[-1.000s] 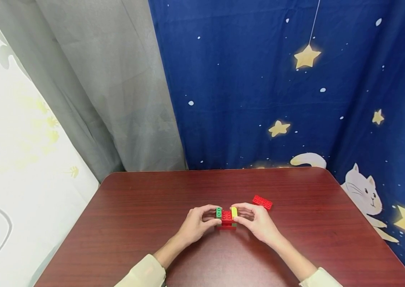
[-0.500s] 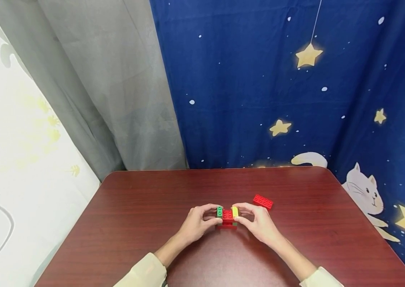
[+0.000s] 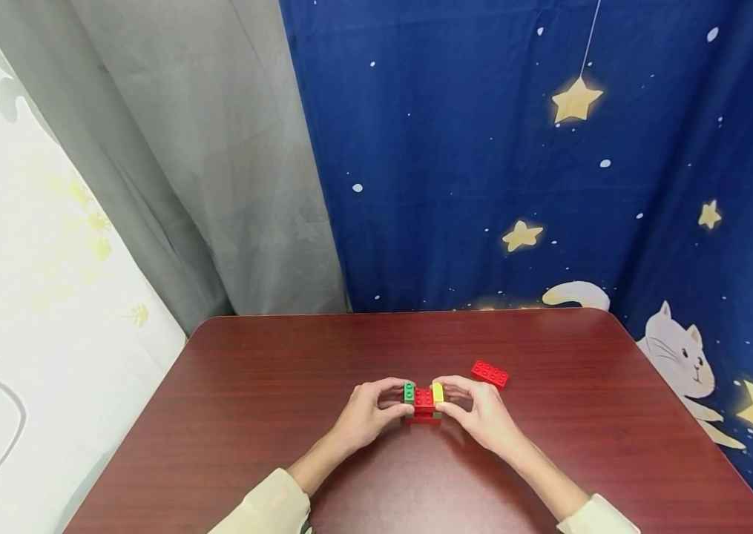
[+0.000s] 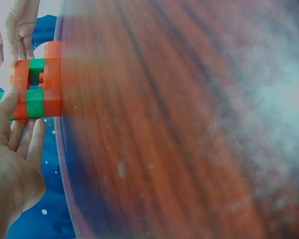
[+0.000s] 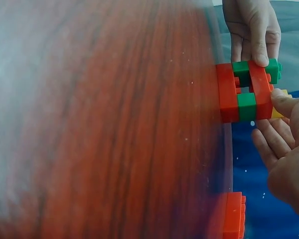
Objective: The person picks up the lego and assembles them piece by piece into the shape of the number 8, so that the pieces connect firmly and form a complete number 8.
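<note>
A small stack of toy building bricks stands on the table in front of me. Its base is a red brick [image 5: 228, 93], with two green bricks [image 5: 246, 106] bridging a gap up to an upper red brick [image 3: 423, 401]. On top sit a green brick [image 3: 409, 392] at the left end and a yellow brick [image 3: 438, 393] at the right end. My left hand [image 3: 360, 417] pinches the stack's left end at the top green brick, thumb on the near side. Opposite it, my right hand [image 3: 487, 420] pinches the yellow brick between thumb and fingers.
Beyond my right hand, a loose red brick [image 3: 490, 374] lies studs up on the brown wooden table [image 3: 269, 371]. The table's far edge meets a grey curtain [image 3: 216, 185] and a blue star-patterned curtain [image 3: 443, 163].
Both hands keep the same hold on the stack, which stays in place. Only the head view has shifted very slightly.
</note>
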A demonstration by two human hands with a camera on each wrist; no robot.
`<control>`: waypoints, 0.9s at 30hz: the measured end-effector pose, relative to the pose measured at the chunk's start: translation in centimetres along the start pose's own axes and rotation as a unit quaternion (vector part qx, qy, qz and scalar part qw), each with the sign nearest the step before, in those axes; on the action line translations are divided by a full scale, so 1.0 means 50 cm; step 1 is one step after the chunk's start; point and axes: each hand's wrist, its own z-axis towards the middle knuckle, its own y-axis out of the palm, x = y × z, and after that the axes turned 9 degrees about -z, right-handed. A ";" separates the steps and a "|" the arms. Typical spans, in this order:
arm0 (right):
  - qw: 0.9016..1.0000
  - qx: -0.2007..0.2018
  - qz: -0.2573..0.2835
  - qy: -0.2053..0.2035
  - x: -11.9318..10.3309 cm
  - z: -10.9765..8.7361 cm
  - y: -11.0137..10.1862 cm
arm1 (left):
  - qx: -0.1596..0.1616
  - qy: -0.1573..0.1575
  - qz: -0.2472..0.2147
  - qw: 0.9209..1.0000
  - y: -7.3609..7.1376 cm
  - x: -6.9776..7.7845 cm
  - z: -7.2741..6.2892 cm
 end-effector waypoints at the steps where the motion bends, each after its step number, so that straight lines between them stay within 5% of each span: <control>1: 1.000 -0.002 0.001 0.002 0.001 0.000 0.000 | 0.001 -0.001 0.000 1.000 0.000 0.000 0.000; 27: 0.999 -0.012 0.025 0.046 -0.011 0.006 0.000 | 0.005 0.003 0.003 1.000 0.004 -0.001 0.001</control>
